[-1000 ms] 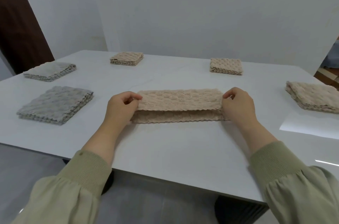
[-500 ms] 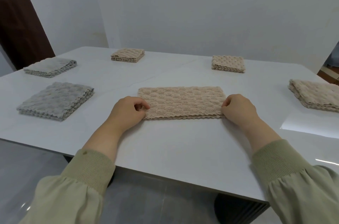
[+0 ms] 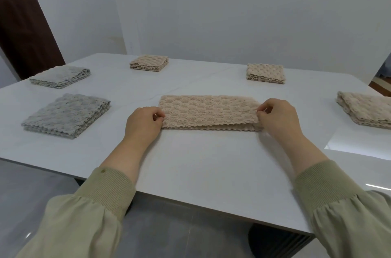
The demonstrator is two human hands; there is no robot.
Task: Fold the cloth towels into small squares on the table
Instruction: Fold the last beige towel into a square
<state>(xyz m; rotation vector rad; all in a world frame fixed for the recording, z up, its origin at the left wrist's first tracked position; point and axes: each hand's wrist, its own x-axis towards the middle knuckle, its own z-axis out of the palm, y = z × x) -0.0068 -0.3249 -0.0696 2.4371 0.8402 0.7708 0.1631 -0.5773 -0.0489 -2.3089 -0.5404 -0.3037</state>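
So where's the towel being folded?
In the head view, the beige towel lies in the middle of the table, its ends pinched by the left hand and right hand.

Plain room: white table (image 3: 201,162), bare wall (image 3: 232,14).

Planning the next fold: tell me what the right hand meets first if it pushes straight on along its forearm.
The beige towel itself: the right hand pinches its right end. Past that, perhaps the far beige stack; depth is unclear.
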